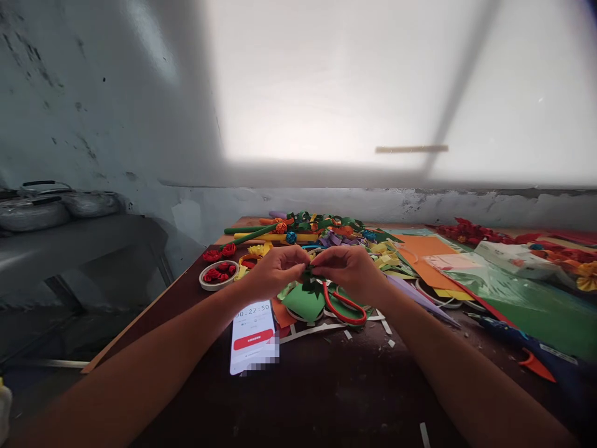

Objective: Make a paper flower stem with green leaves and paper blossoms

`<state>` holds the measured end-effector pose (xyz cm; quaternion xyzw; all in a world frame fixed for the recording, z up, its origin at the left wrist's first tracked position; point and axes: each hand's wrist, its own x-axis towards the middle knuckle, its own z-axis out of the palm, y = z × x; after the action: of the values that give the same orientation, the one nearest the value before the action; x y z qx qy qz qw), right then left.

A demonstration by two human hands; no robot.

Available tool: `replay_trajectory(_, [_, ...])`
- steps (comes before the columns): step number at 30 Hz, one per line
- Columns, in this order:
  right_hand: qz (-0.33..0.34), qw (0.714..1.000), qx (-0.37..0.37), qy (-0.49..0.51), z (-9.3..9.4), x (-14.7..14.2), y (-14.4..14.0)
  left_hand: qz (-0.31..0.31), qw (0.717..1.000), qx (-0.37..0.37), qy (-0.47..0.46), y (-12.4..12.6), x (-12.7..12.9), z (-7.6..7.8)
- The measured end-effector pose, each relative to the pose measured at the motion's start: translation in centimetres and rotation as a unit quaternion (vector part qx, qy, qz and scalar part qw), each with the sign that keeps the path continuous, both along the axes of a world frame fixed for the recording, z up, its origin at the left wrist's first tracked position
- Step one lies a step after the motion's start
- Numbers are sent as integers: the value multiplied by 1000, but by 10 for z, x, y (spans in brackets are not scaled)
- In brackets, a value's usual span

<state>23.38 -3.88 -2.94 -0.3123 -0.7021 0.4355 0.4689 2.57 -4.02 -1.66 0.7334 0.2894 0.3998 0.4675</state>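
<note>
Head view: fingers of left hand (275,269) and right hand (349,266) pinching green paper piece (310,282), bare table (336,386) nearside

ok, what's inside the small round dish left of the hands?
Red paper roses fill the round dish. Its bottom is covered by them, so anything beneath cannot be seen.

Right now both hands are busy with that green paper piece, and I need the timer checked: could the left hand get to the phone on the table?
Probably yes: the phone lies uncovered just below the left hand, with nothing between them.
</note>
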Motion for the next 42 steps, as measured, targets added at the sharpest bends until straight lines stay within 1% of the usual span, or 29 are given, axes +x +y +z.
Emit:
replay_trajectory(2, [73,994,-61,50,3,2,0,-58,997,-48,-9,0,-5,5])
replay_trajectory(4, [118,984,-107,83,5,4,0,-90,993,-67,-16,-1,-9,8])
replay_trajectory(6, [140,976,-130,101,4,4,0,-97,994,-53,-17,-2,-11,10])
replay_trajectory(8, [148,974,-134,104,3,4,1,-88,996,-21,-11,-4,-10,10])
replay_trajectory(10, [147,976,-132,96,1,4,2,-69,997,15,1,-4,-8,10])
replay_trajectory(12, [140,977,-134,88,1,4,2,-49,998,33,18,-4,-7,9])
replay_trajectory(15, [126,980,-139,68,4,5,1,-22,999,23,26,-3,-5,5])
replay_trajectory(19, [110,984,-138,30,8,6,0,5,1000,21,0,-1,-3,0])
replay_trajectory(23, [95,987,-131,16,8,6,0,23,999,25,4,-2,-1,-1])
replay_trajectory(28, [74,994,-83,5,5,5,0,53,998,40,3,-8,2,-1])
replay_trajectory(33, [24,1000,-14,13,4,1,-3,114,986,122,9,-12,4,-1])
replay_trajectory(35, [16,1000,5,25,3,-1,-3,124,983,137,6,-12,4,-1])
replay_trajectory(39, [22,1000,4,22,2,0,-1,130,983,128,5,-10,3,-1])
replay_trajectory(42, [14,1000,4,13,2,2,0,141,982,127,18,-13,4,-1])
